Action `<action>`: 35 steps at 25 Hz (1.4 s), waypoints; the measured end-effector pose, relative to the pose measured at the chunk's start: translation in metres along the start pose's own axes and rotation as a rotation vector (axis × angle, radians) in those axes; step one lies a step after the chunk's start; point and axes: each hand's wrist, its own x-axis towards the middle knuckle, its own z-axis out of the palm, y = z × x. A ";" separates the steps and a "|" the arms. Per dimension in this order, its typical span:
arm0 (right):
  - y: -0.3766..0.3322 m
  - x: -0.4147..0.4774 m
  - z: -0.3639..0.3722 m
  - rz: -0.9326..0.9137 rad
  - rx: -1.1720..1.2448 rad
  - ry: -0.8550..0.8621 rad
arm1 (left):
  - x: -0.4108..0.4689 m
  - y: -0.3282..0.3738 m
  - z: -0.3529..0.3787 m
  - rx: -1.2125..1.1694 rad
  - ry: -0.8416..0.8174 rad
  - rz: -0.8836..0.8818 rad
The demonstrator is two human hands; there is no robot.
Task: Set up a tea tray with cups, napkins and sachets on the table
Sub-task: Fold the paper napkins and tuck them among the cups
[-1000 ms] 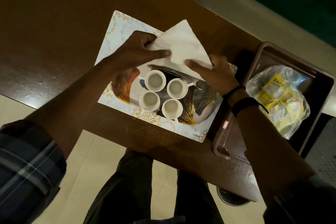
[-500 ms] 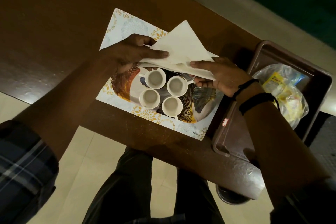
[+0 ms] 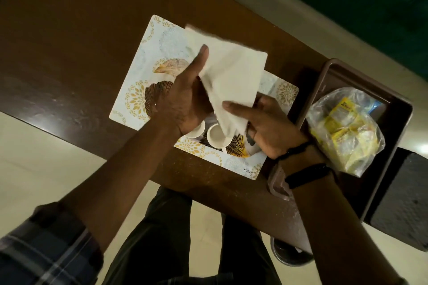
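Note:
A white napkin (image 3: 234, 74) is held up over the patterned tea tray (image 3: 148, 58), tilted and partly folded. My left hand (image 3: 185, 99) grips its left edge with the thumb on top. My right hand (image 3: 268, 125) pinches its lower right corner. Under the hands, two white cups (image 3: 216, 135) peek out on the tray; the rest of the cups are hidden by my hands and the napkin. A clear bag of yellow sachets (image 3: 345, 129) lies in a brown tray to the right.
The brown plastic tray (image 3: 391, 183) sits at the table's right end, against the patterned tray. The dark wooden table (image 3: 69, 37) stretches left and back. My legs and the pale floor show below the table's near edge.
Both hands lifted the napkin off the tray and tilted it up. The left hand moved right and down over the cups, and the view shifted.

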 end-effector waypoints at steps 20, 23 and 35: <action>0.009 -0.024 0.055 -0.255 -0.116 0.688 | -0.026 -0.017 0.027 -0.070 0.235 0.171; 0.022 -0.047 0.051 -0.686 -0.693 0.763 | -0.027 -0.013 0.023 -0.126 0.246 0.117; 0.040 -0.057 0.049 -0.862 -1.169 0.558 | -0.034 -0.017 0.018 -0.225 0.147 0.149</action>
